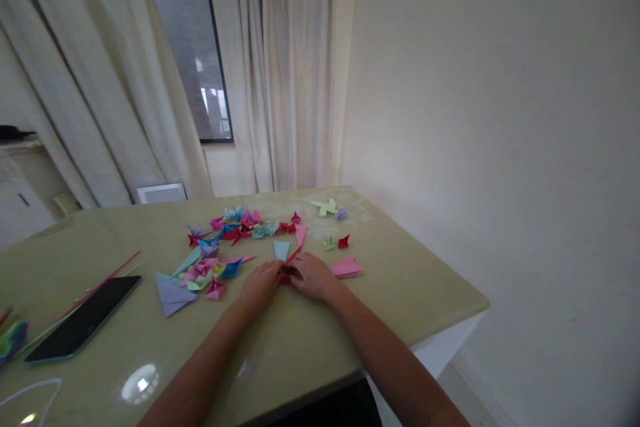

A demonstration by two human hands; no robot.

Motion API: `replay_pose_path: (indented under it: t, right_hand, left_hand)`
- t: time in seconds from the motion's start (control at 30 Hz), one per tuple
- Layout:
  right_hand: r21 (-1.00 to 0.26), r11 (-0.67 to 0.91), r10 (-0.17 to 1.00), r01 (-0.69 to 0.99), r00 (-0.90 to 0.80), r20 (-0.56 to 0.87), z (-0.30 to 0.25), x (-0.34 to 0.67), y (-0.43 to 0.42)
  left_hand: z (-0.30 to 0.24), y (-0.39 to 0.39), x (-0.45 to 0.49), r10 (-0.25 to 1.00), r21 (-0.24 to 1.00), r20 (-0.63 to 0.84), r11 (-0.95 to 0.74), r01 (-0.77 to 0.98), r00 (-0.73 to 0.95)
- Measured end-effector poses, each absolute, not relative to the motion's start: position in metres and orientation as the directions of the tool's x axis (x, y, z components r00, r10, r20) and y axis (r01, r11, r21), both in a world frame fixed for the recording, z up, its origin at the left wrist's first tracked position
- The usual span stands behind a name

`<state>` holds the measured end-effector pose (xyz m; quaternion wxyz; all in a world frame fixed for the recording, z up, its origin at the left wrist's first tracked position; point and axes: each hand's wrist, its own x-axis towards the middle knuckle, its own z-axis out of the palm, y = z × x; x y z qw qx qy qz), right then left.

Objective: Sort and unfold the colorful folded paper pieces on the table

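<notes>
A red folded paper (294, 255) lies low over the table between my two hands, part of it hidden by my fingers. My left hand (261, 285) is closed on its left side, fingertips pressed together near the fold. From the right, my right hand (313, 275) pinches the same paper, its fingers bent over it. Just beyond my fingertips are a light blue folded paper (281, 251) and a pink folded paper strip (301, 233). Close to my right hand lies a pink folded sheet (346, 267).
Several colourful origami pieces (200, 273) are heaped left of my hands, beside a lavender folded paper (173, 296). Farther left lies a black tablet (85, 320) with thin sticks (103, 282) alongside. A green origami piece (325, 207) sits near the far edge. The wall (475, 147) borders the right side.
</notes>
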<state>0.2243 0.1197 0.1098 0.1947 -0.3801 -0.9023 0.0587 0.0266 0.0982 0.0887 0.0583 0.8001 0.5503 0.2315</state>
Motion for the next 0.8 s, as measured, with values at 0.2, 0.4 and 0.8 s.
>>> replay_pose_path:
  t: [0.2,0.4,0.8]
  right_hand:
    - [-0.261,0.707,0.706,0.658,-0.634,0.315,0.109,0.225,0.118]
    - [-0.242,0.719,0.694,0.652,-0.651,0.308,0.105,0.224,0.119]
    - [-0.01,0.758,0.632,0.653,-0.729,0.264,0.107,0.213,0.119]
  left_hand:
    - [0.089,0.101,0.022,0.925,0.411,0.312,-0.337,0.847,0.216]
    - [0.09,0.108,0.007,0.9,0.572,0.434,-0.255,0.78,-0.024]
    - [0.09,0.115,-0.002,0.865,0.796,0.399,-0.162,0.583,-0.304]
